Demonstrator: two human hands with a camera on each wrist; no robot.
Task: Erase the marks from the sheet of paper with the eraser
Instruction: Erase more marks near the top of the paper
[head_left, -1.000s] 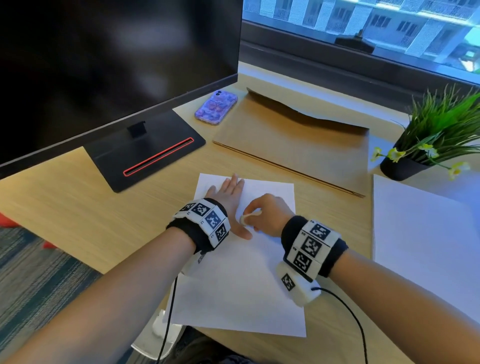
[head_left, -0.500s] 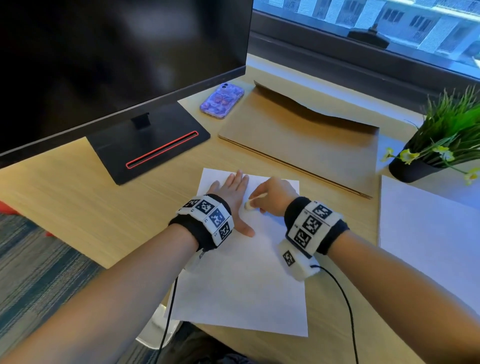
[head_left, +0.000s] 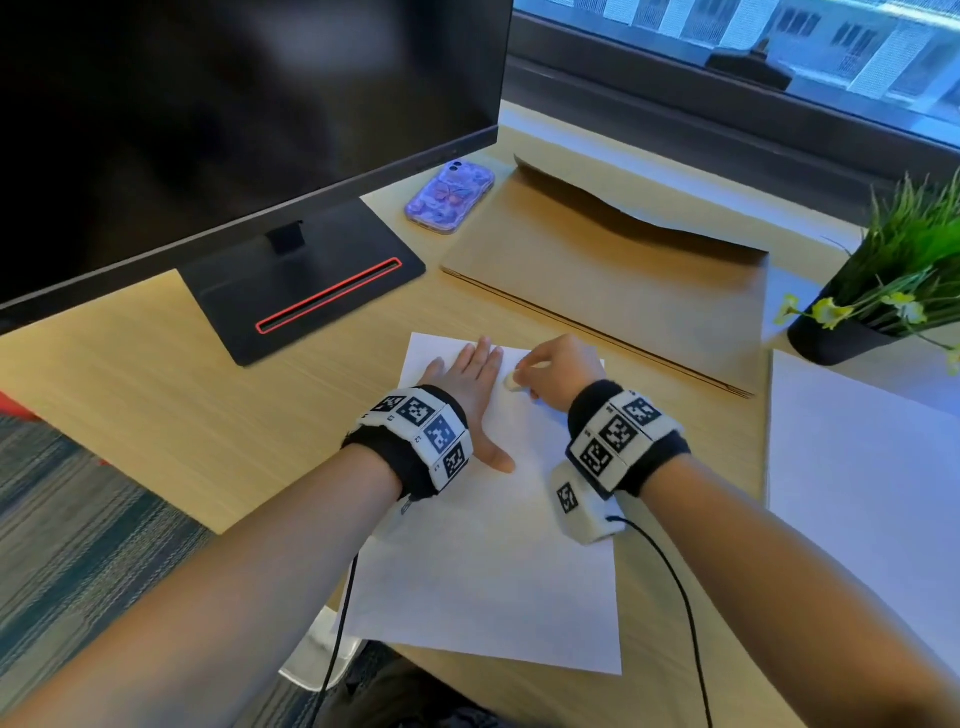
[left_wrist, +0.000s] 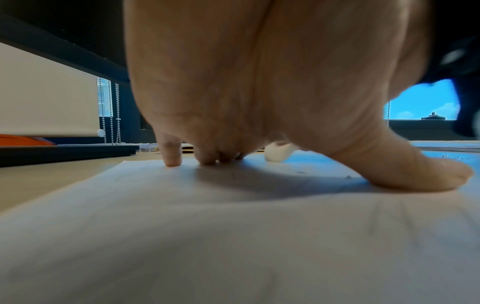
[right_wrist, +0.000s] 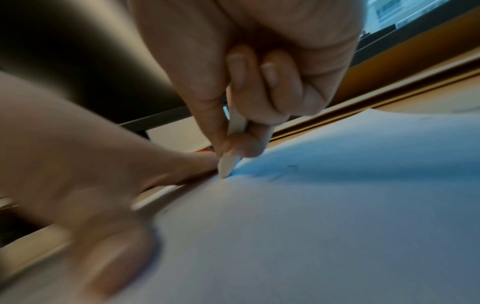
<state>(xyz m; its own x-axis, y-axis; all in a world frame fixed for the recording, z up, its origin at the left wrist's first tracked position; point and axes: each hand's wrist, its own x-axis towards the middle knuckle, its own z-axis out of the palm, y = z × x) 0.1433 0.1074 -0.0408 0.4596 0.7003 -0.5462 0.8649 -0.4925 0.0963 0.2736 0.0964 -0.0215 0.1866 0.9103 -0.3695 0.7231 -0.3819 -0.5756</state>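
Observation:
A white sheet of paper (head_left: 488, 561) lies on the wooden desk in front of me. My left hand (head_left: 470, 384) lies flat on its upper part, fingers straight and thumb spread, pressing it down. My right hand (head_left: 556, 376) pinches a small white eraser (head_left: 511, 382) between thumb and fingers. In the right wrist view the eraser (right_wrist: 228, 164) touches the sheet (right_wrist: 324, 216) with its tip, right beside the left hand's fingers; faint pencil marks (right_wrist: 283, 172) show just past it. The left wrist view shows the eraser (left_wrist: 278, 153) beyond my palm.
A monitor on a black stand (head_left: 296, 291) is at the back left. A purple phone (head_left: 449, 196) and a brown envelope (head_left: 613, 280) lie behind the sheet. A potted plant (head_left: 883, 291) and another white sheet (head_left: 862, 467) are at the right.
My right hand has carried the eraser up the sheet, away from me, toward its top edge. The left hand stays flat on the paper.

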